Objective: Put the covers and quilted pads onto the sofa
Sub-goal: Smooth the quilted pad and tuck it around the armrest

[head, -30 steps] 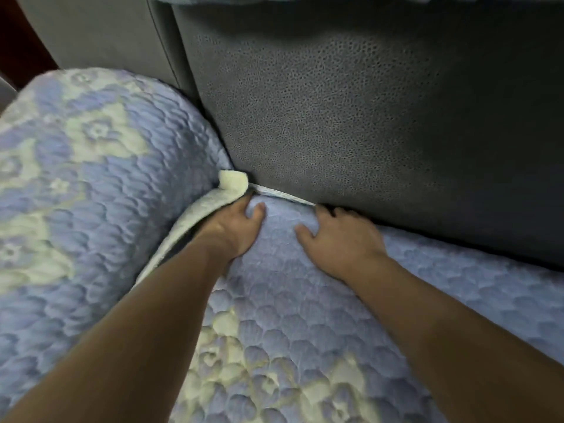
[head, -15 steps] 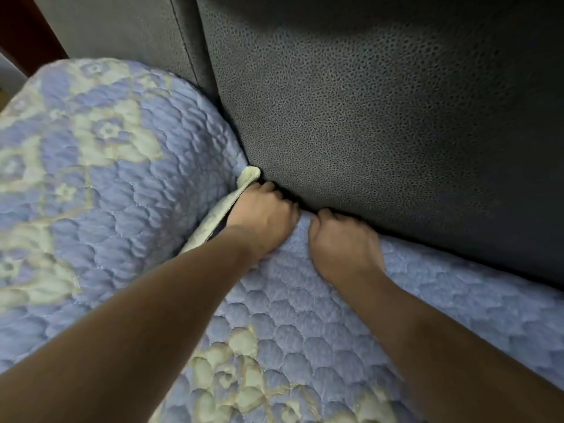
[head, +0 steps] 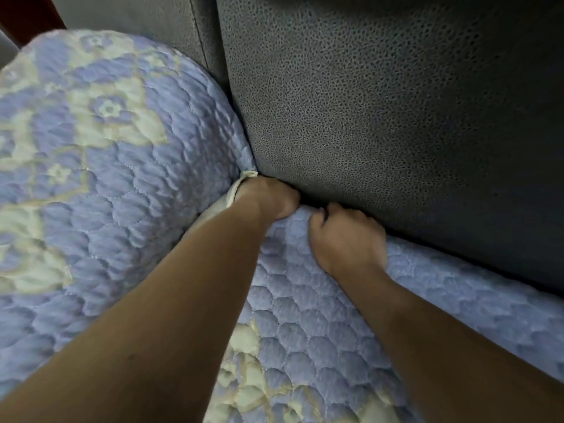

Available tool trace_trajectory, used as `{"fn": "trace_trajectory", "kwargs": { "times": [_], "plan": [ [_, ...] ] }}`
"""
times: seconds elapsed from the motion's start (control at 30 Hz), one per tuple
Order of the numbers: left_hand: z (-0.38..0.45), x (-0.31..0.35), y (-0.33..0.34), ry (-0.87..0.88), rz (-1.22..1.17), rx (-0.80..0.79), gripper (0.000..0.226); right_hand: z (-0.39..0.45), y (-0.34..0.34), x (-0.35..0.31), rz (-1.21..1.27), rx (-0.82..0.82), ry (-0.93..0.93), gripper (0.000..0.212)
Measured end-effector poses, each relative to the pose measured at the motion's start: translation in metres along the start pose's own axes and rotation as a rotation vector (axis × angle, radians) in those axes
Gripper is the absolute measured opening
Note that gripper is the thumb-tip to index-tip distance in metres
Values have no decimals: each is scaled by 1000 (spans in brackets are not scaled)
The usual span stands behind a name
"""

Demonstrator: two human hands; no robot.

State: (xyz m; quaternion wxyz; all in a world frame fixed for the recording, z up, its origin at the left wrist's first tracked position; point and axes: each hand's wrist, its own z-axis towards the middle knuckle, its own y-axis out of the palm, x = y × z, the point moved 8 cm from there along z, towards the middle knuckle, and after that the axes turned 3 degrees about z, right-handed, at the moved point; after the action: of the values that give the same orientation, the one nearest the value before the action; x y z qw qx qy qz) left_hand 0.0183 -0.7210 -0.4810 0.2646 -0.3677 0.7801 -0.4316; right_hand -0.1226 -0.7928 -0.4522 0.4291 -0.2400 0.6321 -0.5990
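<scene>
Nearest, the blue quilted seat pad, with cream flower patches at its near edge, lies flat on the sofa seat and runs back to the crease under the backrest. Both forearms reach over it from the near side. At its far edge, the right hand curls its fingers down into the pad just where it meets the dark textured back cushion, gripping the fabric. Just left of it, the left hand is bunched at the far left corner of the pad, fingers bent over the edge and pushing into the gap. To the left, a second quilted cover of the same pattern wraps the rounded armrest, its cream underside showing beside the left wrist.
</scene>
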Motion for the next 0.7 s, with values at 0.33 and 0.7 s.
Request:
{"fn": "trace_trajectory", "kwargs": {
  "times": [0.33, 0.7],
  "plan": [
    [-115, -20, 41, -158, -515, 330, 68, 4, 4, 0, -12, 114, 25, 35],
    [-96, -31, 30, -288, -471, 400, 68, 5, 16, 7, -13, 153, 39, 35]
  ]
}}
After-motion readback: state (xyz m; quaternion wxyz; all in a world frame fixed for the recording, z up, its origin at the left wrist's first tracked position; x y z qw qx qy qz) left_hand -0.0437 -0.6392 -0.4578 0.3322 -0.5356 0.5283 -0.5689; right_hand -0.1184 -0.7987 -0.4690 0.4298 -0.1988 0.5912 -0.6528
